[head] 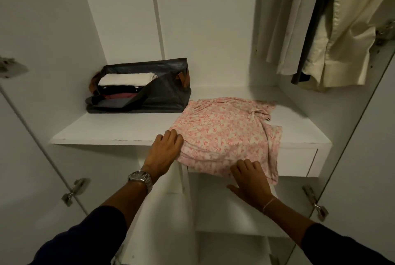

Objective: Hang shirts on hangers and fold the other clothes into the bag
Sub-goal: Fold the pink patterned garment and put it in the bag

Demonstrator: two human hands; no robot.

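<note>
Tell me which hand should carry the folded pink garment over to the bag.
Left, probably. The left hand rests on the pink floral garment's left edge, the side nearest the black bag; the right hand is farther away.

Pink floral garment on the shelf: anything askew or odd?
Yes. The pink floral garment is bunched, not squarely folded, and its near edge droops over the white shelf front. Left hand and right hand rest on it.

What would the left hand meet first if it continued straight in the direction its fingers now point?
The left hand points up and to the right, and its fingertips already touch the pink patterned garment on the shelf. Going on, it would likely slide onto that cloth, not reach the dark bag.
</note>
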